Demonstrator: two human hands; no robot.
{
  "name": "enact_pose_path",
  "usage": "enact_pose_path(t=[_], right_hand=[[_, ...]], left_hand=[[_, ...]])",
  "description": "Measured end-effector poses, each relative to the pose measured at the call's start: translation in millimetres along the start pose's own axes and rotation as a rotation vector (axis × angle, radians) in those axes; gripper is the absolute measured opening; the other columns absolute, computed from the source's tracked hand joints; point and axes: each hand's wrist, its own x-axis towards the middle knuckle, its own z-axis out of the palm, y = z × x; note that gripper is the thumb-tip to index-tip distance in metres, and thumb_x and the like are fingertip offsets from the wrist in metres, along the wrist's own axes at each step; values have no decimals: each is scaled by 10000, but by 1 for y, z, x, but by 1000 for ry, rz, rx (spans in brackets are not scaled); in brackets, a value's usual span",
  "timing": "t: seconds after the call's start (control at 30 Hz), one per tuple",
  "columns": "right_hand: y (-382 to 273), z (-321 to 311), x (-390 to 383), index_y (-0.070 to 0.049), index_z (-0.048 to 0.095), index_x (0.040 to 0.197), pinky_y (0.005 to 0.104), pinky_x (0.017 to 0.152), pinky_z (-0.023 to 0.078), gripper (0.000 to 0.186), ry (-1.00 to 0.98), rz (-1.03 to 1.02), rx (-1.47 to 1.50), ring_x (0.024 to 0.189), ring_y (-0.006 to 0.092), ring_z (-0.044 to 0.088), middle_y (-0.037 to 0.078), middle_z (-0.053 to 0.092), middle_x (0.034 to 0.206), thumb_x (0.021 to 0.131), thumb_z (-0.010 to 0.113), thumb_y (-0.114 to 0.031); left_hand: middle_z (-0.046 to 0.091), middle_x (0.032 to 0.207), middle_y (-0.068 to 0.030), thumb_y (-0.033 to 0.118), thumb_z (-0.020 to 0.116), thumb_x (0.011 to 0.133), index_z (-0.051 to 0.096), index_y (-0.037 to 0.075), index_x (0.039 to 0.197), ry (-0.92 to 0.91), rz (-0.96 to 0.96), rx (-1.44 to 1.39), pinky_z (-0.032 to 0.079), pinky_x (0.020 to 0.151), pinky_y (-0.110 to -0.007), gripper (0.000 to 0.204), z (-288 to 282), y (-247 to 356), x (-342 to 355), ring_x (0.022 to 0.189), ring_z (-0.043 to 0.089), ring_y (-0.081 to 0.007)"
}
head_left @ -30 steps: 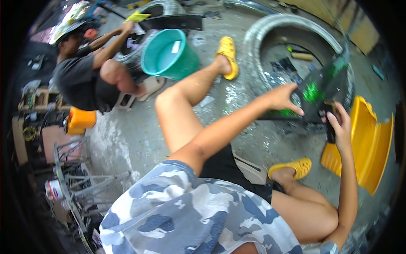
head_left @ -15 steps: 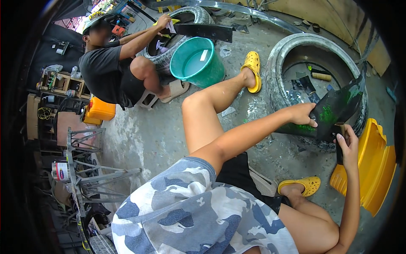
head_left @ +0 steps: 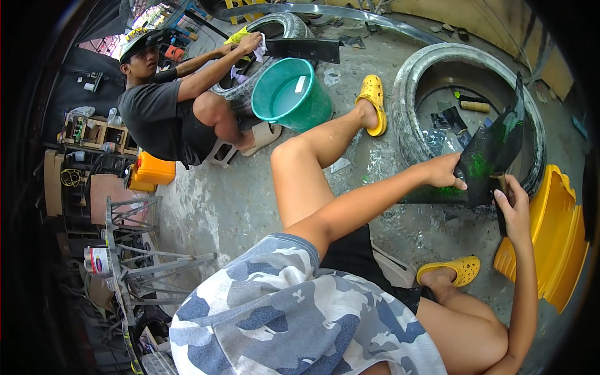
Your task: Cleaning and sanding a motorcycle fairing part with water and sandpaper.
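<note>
We are judging the step in hand to be work on the face of a dark panel (head_left: 495,150), where green patches (head_left: 479,165) are showing: our left hand (head_left: 445,172) seems to be steadying it while our right hand (head_left: 515,203) is holding a black block (head_left: 502,224) with a brownish end. As we are reading it, the next move is calling for a firm hold on the edge and an even, light stroke of the block, since the thin-looking panel could be flexing or slipping. The panel is lying at about two o'clock from our left hand and eleven o'clock from our right, overlapping the near rim of a tire (head_left: 407,103). Our hands are staying apart from each other: the left is clamping the panel's edge, its fingers partly hiding, and the right is closing around the block; whether the block is pressing on the panel, we are not able to tell. A yellow curved piece (head_left: 544,244) is resting at five o'clock from our right hand.
</note>
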Motion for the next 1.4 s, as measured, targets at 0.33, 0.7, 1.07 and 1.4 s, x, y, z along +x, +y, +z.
enact_pose_path(t=[0.33,0.7,1.07,1.4], right_hand=[[-6,8,4,56,542,1070,239,766,426,230,-21,-28,-53,834,100,523,48,580,904,868,542,-54],[-9,14,3,58,537,997,282,704,415,220,18,-107,-170,735,156,496,106,546,793,840,581,-90],[-11,18,8,63,533,1020,316,774,429,244,21,-137,-251,809,247,554,166,578,878,839,574,-96],[-16,14,10,61,530,1014,339,799,429,233,-22,-154,-315,839,289,561,184,575,902,839,558,-91]], left_hand=[[527,1237,-218,310,781,725,379,-53,1300,-14,18,-50,336,1038,-387,791,11,-35,-3,1193,486,-324],[530,1228,-207,380,775,718,373,-10,1310,107,-69,65,349,1019,-402,814,26,-21,-19,1208,480,-343],[416,1325,-225,506,733,731,289,-8,1369,106,-129,88,228,1070,-458,932,32,-21,-33,1315,332,-356],[361,1383,-235,498,708,758,244,-35,1391,142,-157,-7,186,1089,-446,949,40,-25,-29,1340,289,-355]])
